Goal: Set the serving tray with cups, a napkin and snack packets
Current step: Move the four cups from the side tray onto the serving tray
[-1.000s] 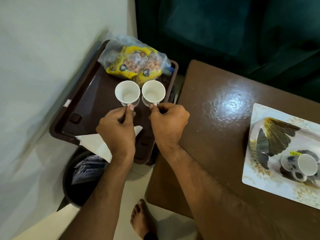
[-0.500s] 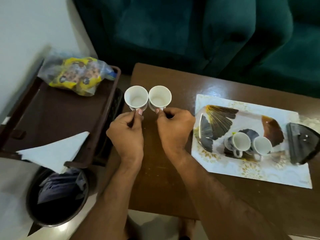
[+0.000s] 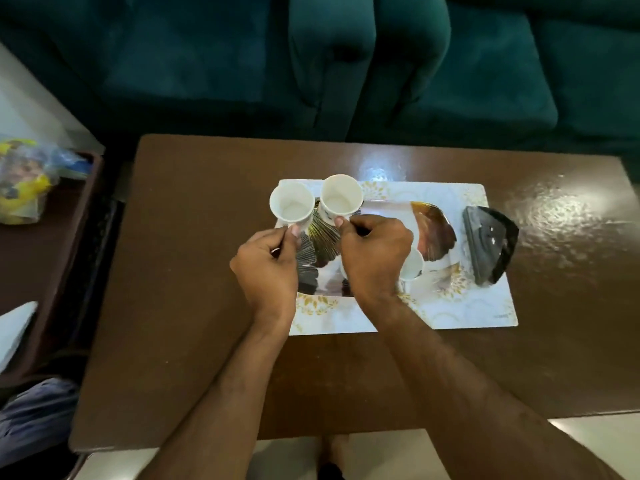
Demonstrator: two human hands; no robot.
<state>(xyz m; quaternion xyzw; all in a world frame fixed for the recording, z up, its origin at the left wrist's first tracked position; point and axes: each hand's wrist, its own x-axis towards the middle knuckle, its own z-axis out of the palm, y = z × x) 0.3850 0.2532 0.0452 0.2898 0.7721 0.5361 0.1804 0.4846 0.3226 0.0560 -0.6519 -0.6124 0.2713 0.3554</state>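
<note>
My left hand (image 3: 268, 268) pinches the handle of a white cup (image 3: 291, 207), and my right hand (image 3: 375, 252) pinches the handle of a second white cup (image 3: 341, 196). Both cups are upright and held side by side over the left end of the patterned serving tray (image 3: 434, 233), which lies on a white floral placemat (image 3: 464, 306). Another white cup (image 3: 412, 266) on the tray shows partly behind my right hand. At the far left, a brown tray (image 3: 41, 258) holds a yellow snack packet (image 3: 20, 188) and a white napkin (image 3: 14, 332).
The placemat sits on a glossy brown table (image 3: 194, 306). A dark, shiny folded object (image 3: 490, 245) rests on the mat's right end. A green sofa (image 3: 346, 64) runs behind the table. A bin with cloth (image 3: 34, 417) stands at the lower left.
Both hands have carried the two white cups rightward, off the brown side tray, across the table, to above the patterned tray. The view has swung right with them.
</note>
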